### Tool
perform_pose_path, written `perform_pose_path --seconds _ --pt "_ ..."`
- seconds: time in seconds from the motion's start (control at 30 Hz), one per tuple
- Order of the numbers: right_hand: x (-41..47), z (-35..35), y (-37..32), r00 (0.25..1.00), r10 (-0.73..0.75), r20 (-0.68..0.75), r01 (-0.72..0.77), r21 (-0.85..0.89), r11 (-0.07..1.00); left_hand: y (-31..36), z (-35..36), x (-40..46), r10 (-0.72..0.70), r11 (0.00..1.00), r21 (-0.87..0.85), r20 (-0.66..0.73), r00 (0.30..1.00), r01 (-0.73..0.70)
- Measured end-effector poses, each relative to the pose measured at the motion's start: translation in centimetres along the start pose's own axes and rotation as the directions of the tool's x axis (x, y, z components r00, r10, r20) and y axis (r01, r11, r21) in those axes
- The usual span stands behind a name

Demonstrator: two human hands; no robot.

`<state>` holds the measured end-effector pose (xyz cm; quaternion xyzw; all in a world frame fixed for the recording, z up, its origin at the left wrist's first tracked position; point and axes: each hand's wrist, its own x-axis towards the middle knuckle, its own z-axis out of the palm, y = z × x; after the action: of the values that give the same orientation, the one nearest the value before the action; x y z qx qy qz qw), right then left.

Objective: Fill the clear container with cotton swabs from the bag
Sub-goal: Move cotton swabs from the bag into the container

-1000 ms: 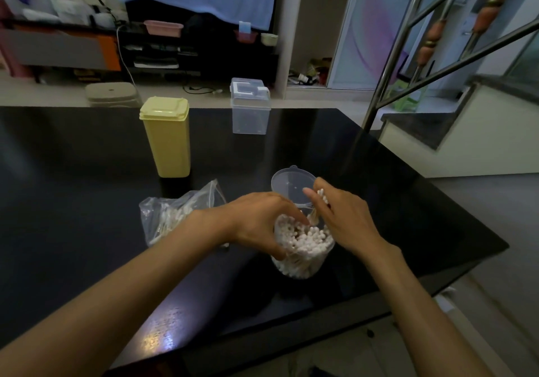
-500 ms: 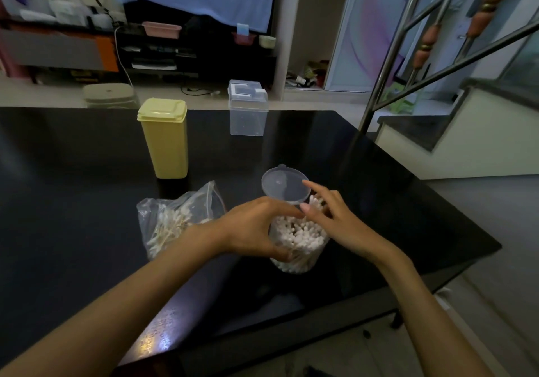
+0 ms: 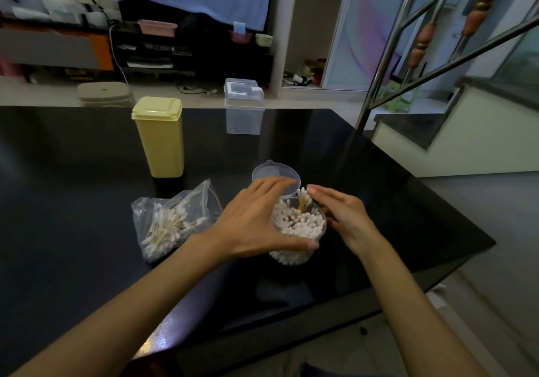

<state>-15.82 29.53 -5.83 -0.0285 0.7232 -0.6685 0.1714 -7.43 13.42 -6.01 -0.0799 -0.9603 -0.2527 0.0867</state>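
Fingers (image 3: 272, 185) before lid (image 3: 275, 174), bag (image 3: 172, 222) just left.

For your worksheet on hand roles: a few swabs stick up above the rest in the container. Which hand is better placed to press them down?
Probably the right hand: its fingertips sit beside the raised swabs, while the left hand steadies the clear container.
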Motion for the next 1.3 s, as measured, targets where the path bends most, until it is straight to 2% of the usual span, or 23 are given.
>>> perform_pose_path --seconds 0.2,0.3,0.4,0.5,0.63,0.77,0.93,1.03,1.1,1.17,1.23,1.3 --pt "-0.2 -0.1 0.1 1.000 0.021 0.009 -0.022 0.048 0.999 1.1 0.8 1.5 0.059 0.990 0.119 0.162 0.985 -0.079" --pt "-0.3 -0.2 0.7 0.995 -0.094 -0.041 0.090 -0.101 0.991 0.8 1.7 1.6 0.056 0.978 0.186 0.186 0.981 -0.092" --pt "-0.3 -0.9 0.8 0.958 -0.285 -0.029 0.259 -0.337 0.905 0.6 2.1 1.2 0.072 0.958 0.261 0.194 0.978 -0.123" --pt "-0.1 -0.9 0.7 0.954 -0.299 0.000 0.265 -0.458 0.848 0.1 2.0 1.0 0.104 0.945 0.291 0.176 0.979 -0.152" --pt "0.0 -0.5 0.6 0.976 -0.213 -0.048 0.182 -0.359 0.915 0.0 1.8 1.0 0.112 0.932 0.319 0.196 0.974 -0.171" --pt "-0.2 -0.9 0.5 0.997 -0.076 0.010 0.076 -0.227 0.971 0.1 0.9 0.2 0.089 0.970 0.211 0.157 0.984 -0.121" --pt "0.2 -0.7 1.3 0.994 0.090 0.067 -0.081 -0.125 0.989 -0.9 1.3 -0.7 0.097 0.942 0.302 0.171 0.980 -0.146" --pt "0.7 -0.2 1.4 0.996 0.084 -0.023 -0.085 -0.061 0.994 -1.1 1.6 0.0 0.078 0.939 0.318 0.169 0.982 -0.130" --pt "1.0 0.4 1.4 0.993 0.038 -0.110 -0.046 -0.072 0.996 -1.1 1.9 0.7 0.035 0.965 0.249 0.196 0.980 -0.085" --pt "1.0 1.1 1.2 0.991 0.037 -0.129 -0.041 -0.030 0.999 -1.0 1.8 1.0 0.025 0.993 0.108 0.197 0.980 -0.048" --pt "1.0 1.6 0.7 0.986 0.067 -0.153 -0.070 -0.016 0.997 -0.6 1.3 0.8 0.010 0.994 -0.105 0.108 0.994 0.001" --pt "1.3 1.8 0.1 0.953 -0.004 -0.303 -0.031 -0.111 0.993 -0.5 -0.1 0.0 -0.095 0.929 -0.362 -0.048 0.994 0.072"
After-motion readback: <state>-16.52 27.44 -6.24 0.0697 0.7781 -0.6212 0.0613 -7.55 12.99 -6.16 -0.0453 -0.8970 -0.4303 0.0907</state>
